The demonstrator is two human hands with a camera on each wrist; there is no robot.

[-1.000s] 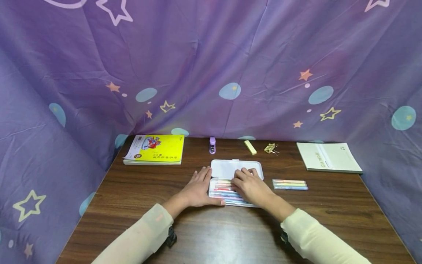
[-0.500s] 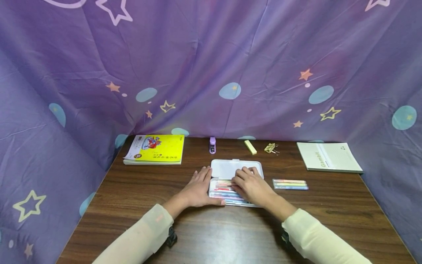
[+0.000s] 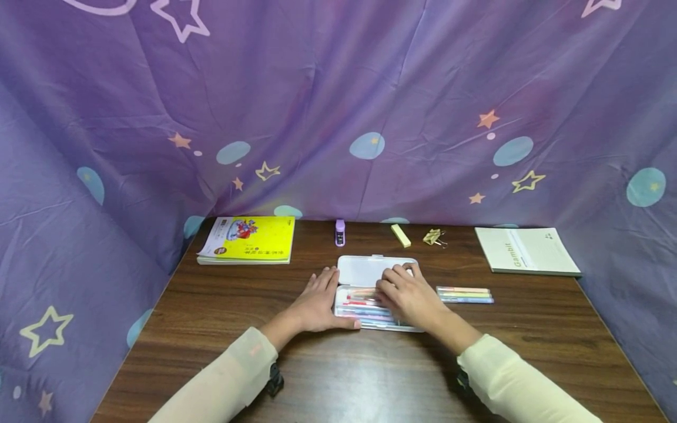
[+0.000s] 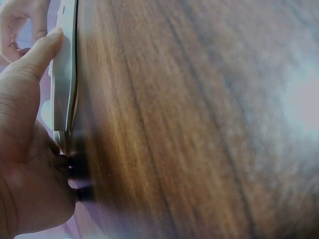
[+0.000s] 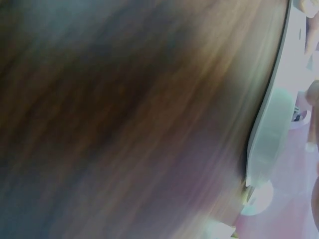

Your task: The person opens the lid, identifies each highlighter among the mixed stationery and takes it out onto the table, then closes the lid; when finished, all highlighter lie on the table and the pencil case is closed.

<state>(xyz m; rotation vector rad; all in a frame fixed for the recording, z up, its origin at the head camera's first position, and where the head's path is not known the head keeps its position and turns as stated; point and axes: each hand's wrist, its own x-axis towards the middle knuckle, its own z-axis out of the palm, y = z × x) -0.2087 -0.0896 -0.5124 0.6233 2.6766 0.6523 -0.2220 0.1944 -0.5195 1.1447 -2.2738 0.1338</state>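
Observation:
A white pencil case (image 3: 339,302) lies on the table, its lid (image 3: 362,271) folded back flat behind it. Several pens (image 3: 365,312) in pink, red and blue fill it lengthwise. My left hand (image 3: 317,299) braces the case's left end, fingers extended beside it and thumb along the front edge; the left wrist view shows that thumb (image 4: 47,47) against the case wall. Over the right half, my right hand (image 3: 409,296) curls its fingers and pinches a slim orange-toned pen (image 3: 364,292) at the back of the case. The right wrist view catches only finger edges beside the case (image 5: 271,134).
Right of the case lies a clear pack of pens (image 3: 465,295). Behind stand a purple stapler-like item (image 3: 340,233), a yellow block (image 3: 401,235) and gold binder clips (image 3: 433,237). Yellow books (image 3: 259,238) lie back left, a pale notebook (image 3: 529,251) back right. A purple curtain (image 3: 317,117) encloses the table.
My right hand has shifted slightly to the right, and the pen at its fingertips now lies at a slant. The left hand stays put at the case's left end.

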